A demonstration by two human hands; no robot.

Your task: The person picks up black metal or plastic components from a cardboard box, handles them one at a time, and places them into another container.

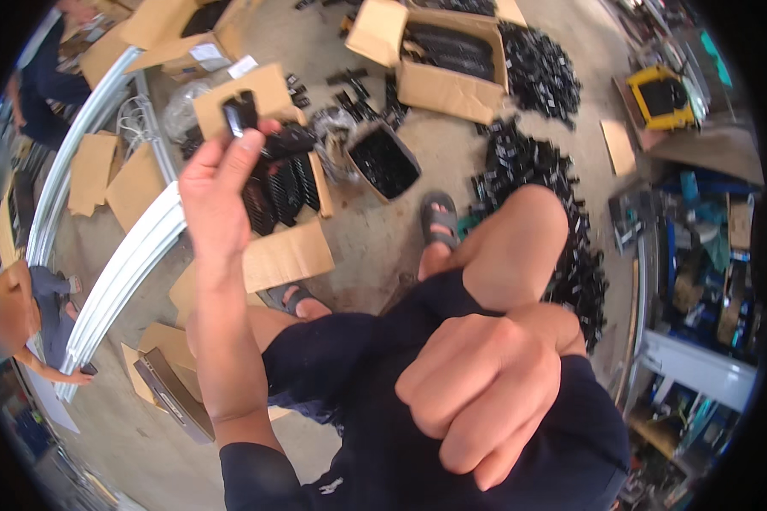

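In the head view, the left hand (216, 189) pinches a black part (240, 111) upper left of centre, over an open cardboard box (288, 255), while the right hand (490, 387), lower right of centre, is curled into a fist.

Left hand (216, 200) was raised, pinching a black part (241, 111) between thumb and fingers, with an opened cardboard box (290, 254) of ribbed black pieces (290, 189) just beyond. Right hand (490, 396), nearer the camera, was curled into a fist, its palm side hidden. White rails (132, 268) ran left of the left hand; beyond the right hand spread a heap of black fittings (520, 162). Far left of both hands: a co-worker (38, 302).
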